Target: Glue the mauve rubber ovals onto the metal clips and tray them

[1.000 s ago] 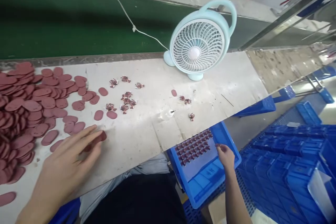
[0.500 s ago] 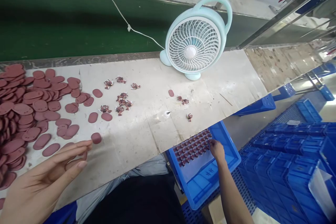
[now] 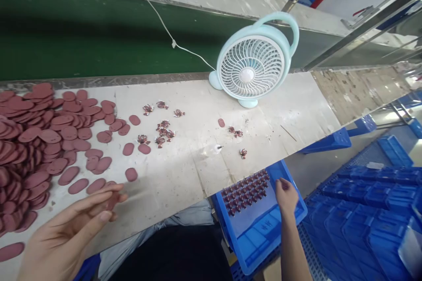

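My left hand (image 3: 70, 232) is above the near left part of the table, thumb and fingers pinched around a small reddish-brown oval piece (image 3: 113, 202), partly hidden by the fingers. Beside it spreads a big heap of flat reddish-brown oval pieces (image 3: 36, 140), with one loose oval (image 3: 131, 174) just beyond the fingertips. My right hand (image 3: 286, 195) is over the right side of a blue tray (image 3: 245, 268), fingers curled; a dark patch shows between them, too small to make out. Rows of small dark red-brown pieces with light details (image 3: 245, 192) fill the tray's far part.
A light blue fan (image 3: 252, 68) stands at the table's back, its white cord (image 3: 194, 54) running up left. Small dark clustered pieces (image 3: 165, 129) lie mid-table, near a small clear bottle with a dark tip (image 3: 214, 149). Blue crates (image 3: 359, 202) are stacked at right.
My right hand has moved away from the rows towards the tray's right side. My left hand's fingers have closed around an oval piece. The view has shifted slightly.
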`<act>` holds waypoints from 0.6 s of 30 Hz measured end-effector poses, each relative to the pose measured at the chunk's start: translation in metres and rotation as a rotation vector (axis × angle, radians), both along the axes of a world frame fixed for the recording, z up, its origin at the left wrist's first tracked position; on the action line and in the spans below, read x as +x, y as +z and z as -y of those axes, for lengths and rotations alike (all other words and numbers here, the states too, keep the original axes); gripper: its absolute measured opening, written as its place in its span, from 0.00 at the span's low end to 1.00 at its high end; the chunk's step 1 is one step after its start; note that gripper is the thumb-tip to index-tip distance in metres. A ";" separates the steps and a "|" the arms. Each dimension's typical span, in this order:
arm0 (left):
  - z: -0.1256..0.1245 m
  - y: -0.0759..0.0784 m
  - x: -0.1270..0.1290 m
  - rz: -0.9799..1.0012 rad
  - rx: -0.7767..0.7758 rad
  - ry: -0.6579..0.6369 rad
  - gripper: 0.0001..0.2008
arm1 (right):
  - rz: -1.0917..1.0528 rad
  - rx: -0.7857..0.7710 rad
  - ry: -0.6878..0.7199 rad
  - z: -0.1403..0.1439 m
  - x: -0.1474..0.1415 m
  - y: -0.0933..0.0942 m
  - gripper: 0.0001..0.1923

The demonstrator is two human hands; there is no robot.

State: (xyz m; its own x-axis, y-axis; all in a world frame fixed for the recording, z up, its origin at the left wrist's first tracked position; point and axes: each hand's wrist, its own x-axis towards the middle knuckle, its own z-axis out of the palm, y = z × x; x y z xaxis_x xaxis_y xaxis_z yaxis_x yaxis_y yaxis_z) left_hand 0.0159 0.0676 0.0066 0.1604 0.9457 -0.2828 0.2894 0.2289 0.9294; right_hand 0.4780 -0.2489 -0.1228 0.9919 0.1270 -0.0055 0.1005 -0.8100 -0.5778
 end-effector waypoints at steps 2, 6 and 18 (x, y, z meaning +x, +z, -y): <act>0.009 -0.001 0.000 0.140 -0.173 0.051 0.11 | 0.075 0.212 -0.009 -0.018 -0.022 0.033 0.16; 0.022 0.003 0.010 0.338 -0.324 0.121 0.14 | 0.036 0.612 0.193 -0.078 -0.100 0.100 0.13; 0.028 0.016 0.000 0.492 -0.323 0.114 0.14 | 0.243 0.093 1.530 -0.342 -0.241 0.102 0.24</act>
State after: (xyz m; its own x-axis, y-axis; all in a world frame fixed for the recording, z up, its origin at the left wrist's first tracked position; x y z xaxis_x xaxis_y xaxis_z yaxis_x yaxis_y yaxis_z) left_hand 0.0160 0.0398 0.0224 0.2479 0.8432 -0.4769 -0.2008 0.5264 0.8262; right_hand 0.2372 0.0927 -0.0205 -0.1040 0.9751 0.1961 0.8648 0.1860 -0.4663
